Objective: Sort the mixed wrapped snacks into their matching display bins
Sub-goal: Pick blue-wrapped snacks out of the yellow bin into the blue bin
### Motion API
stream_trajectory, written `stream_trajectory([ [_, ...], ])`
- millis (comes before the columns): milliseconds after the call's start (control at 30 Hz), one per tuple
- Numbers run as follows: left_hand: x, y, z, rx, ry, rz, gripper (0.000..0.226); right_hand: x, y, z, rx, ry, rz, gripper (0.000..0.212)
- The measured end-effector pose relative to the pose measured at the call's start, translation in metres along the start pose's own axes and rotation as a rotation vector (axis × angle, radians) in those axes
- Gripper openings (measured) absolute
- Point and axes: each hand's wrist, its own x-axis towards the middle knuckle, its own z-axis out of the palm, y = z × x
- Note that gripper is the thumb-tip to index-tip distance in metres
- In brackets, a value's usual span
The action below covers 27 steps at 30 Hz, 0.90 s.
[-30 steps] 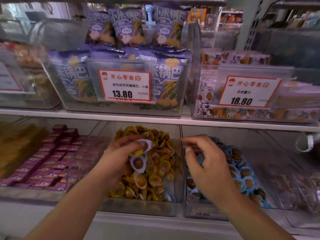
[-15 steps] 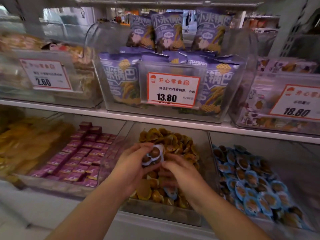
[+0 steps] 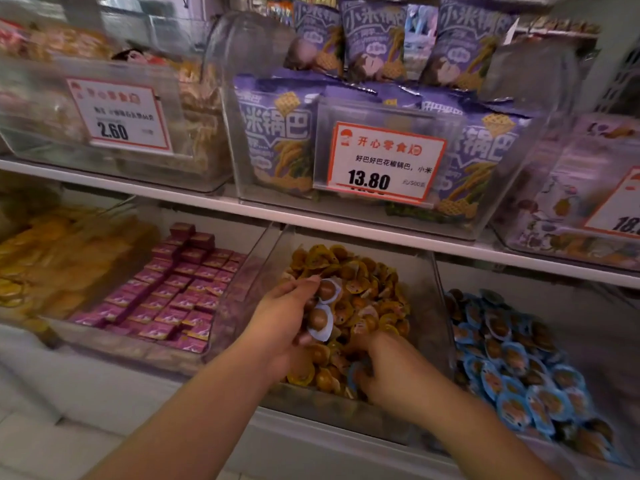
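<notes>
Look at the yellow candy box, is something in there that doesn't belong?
Yes. The left hand holds two blue-rimmed snacks over the yellow-wrapped bin, and another blue one shows by the right hand. They match the blue bin to the right.

White shop shelf (image 3: 346,221) runs across; dim indoor light.

— Where can a hand get in?

— From the front and above: the middle bin (image 3: 420,282) is open on top, under the upper shelf (image 3: 207,206).

— What blocks it?

— Its clear side walls, and the yellow-wrapped snacks (image 3: 367,299) heaped to the back. The left hand (image 3: 277,327) and right hand (image 3: 388,372) fill the near part already.

— Beside it?

— The blue-wrapped snacks (image 3: 512,368) on the right and the pink boxes (image 3: 173,296) on the left lie lower, with room above them.
</notes>
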Motion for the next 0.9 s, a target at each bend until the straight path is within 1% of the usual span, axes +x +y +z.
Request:
stream_trajectory([
  [33, -0.001, 0.0, 0.001, -0.02, 0.005, -0.015, 0.028, 0.0, 0.0, 0.0, 0.014, 0.028, 0.003, 0.028],
  [67, -0.003, -0.001, 0.002, -0.039, 0.015, -0.02, 0.028, 0.0, 0.001, -0.001, 0.02, 0.092, -0.002, 0.027],
  [133, -0.007, 0.0, 0.005, -0.066, 0.013, -0.008, 0.027, -0.002, 0.001, -0.003, 0.065, 0.309, -0.029, 0.024],
  [167, -0.011, 0.0, 0.008, -0.075, 0.0, 0.01, 0.027, -0.004, -0.001, -0.005, 0.142, 0.428, -0.029, 0.025],
  [233, -0.019, 0.001, 0.014, -0.047, -0.014, 0.086, 0.024, -0.007, -0.009, -0.012, 0.42, 0.61, 0.03, 0.024],
  [267, -0.025, 0.001, 0.019, 0.007, -0.013, 0.154, 0.021, -0.009, -0.012, -0.016, 0.621, 0.658, 0.095, 0.022],
  [300, -0.031, 0.001, 0.023, 0.081, -0.008, 0.241, 0.018, -0.01, -0.015, -0.021, 0.849, 0.675, 0.171, 0.021],
  [333, -0.038, 0.0, 0.028, 0.166, -0.003, 0.343, 0.015, -0.012, -0.018, -0.025, 1.089, 0.653, 0.247, 0.02],
  [400, -0.051, -0.004, 0.038, 0.385, 0.004, 0.567, 0.011, -0.018, -0.025, -0.033, 1.516, 0.517, 0.326, 0.019],
  [433, -0.058, -0.008, 0.043, 0.504, -0.012, 0.661, 0.015, -0.023, -0.028, -0.036, 1.667, 0.45, 0.326, 0.02],
  [500, -0.069, -0.016, 0.056, 0.663, -0.061, 0.768, 0.031, -0.035, -0.031, -0.039, 1.817, 0.366, 0.337, 0.026],
  [567, -0.078, -0.025, 0.069, 0.769, -0.108, 0.856, 0.038, -0.046, -0.029, -0.043, 1.875, 0.331, 0.328, 0.037],
  [600, -0.081, -0.029, 0.075, 0.847, -0.104, 0.923, 0.039, -0.052, -0.025, -0.046, 1.888, 0.33, 0.299, 0.04],
  [667, -0.084, -0.034, 0.083, 0.984, -0.097, 1.025, 0.046, -0.062, -0.015, -0.053, 1.856, 0.376, 0.233, 0.037],
  [700, -0.085, -0.036, 0.087, 1.026, -0.129, 1.039, 0.052, -0.068, -0.008, -0.057, 1.807, 0.416, 0.207, 0.035],
  [767, -0.084, -0.041, 0.092, 1.102, -0.256, 1.043, 0.065, -0.072, 0.009, -0.063, 1.662, 0.521, 0.193, 0.031],
  [800, -0.082, -0.043, 0.093, 1.138, -0.33, 1.019, 0.07, -0.073, 0.021, -0.065, 1.588, 0.587, 0.223, 0.023],
  [867, -0.071, -0.044, 0.09, 1.154, -0.453, 0.906, 0.073, -0.071, 0.047, -0.07, 1.439, 0.723, 0.333, 0.007],
  [900, -0.064, -0.043, 0.087, 1.141, -0.467, 0.857, 0.071, -0.07, 0.061, -0.071, 1.353, 0.756, 0.387, 0.007],
])
